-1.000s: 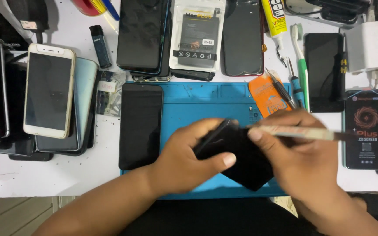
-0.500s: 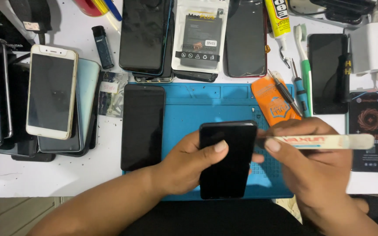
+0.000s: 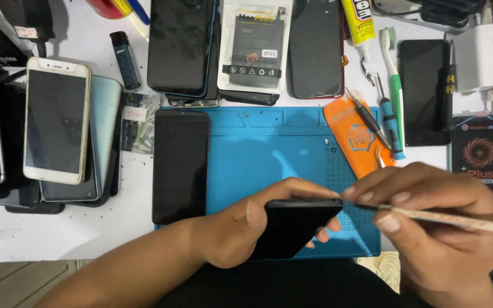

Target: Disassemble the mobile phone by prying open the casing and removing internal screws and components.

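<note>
My left hand [image 3: 246, 225] grips a black phone [image 3: 295, 225] tilted on edge above the near side of the blue work mat [image 3: 269, 148]. My right hand [image 3: 435, 219] holds a thin pale flat tool [image 3: 457, 219], its dark tip touching the phone's upper right edge. The tool's handle runs off to the right. Both hands meet over the mat's lower right corner.
A black phone screen [image 3: 181, 165] lies at the mat's left. A white phone [image 3: 57, 120] rests on a stack at the far left. Phones, a packaged battery [image 3: 252, 48], a glue tube [image 3: 358, 23], screwdrivers [image 3: 389, 120], an orange sachet [image 3: 356, 137] and a white charger [image 3: 489, 57] line the back.
The phone went from facing up in my left hand to tilted on its edge. My right hand brought the tool's tip against its top edge.
</note>
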